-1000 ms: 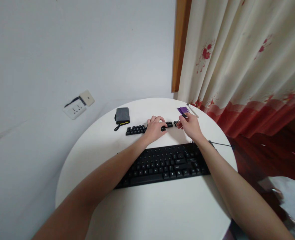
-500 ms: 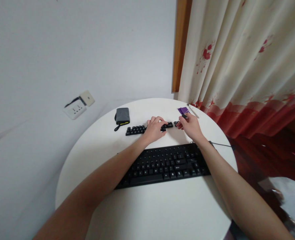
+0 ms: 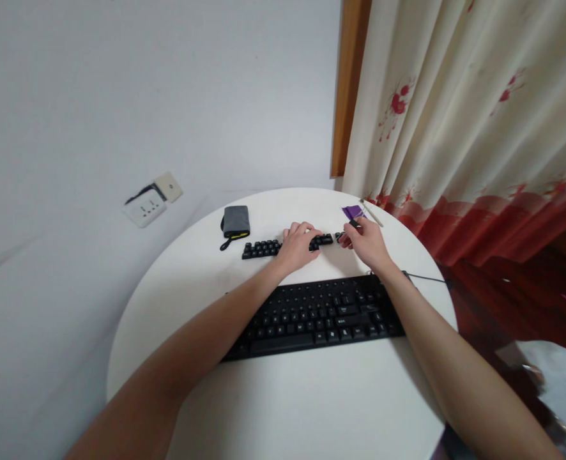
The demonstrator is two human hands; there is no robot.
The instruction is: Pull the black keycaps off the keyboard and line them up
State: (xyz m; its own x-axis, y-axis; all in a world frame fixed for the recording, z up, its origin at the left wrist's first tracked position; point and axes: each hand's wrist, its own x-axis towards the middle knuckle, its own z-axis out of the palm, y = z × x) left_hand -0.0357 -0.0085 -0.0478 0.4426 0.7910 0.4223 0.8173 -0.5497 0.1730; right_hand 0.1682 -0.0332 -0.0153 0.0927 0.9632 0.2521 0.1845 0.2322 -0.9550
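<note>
Loose black keycaps (image 3: 260, 249) lie in neat rows on the white round table (image 3: 312, 396). My left hand (image 3: 298, 246) rests over the middle of these rows, fingers apart and slightly bent, thumb toward me. More keycaps (image 3: 322, 240) show just past its fingertips. To the right, my right hand (image 3: 363, 241) is closed on a small black piece (image 3: 354, 223), which looks like a keycap but is partly covered by the fingers. Another small group of keycaps sits beside these fingers. Below both hands stretches a black keyboard (image 3: 312, 319), partly hidden under my forearms.
A grey cloth pouch (image 3: 236, 220) with a black loop lies at the back left. At the back right are a purple cloth or packet (image 3: 352, 211) and a thin light-coloured stick tool (image 3: 373, 214). A cable (image 3: 427, 277) runs off the right edge. Curtains hang behind.
The view has shifted very slightly. Both hands stay in nearly the same place and pose.
</note>
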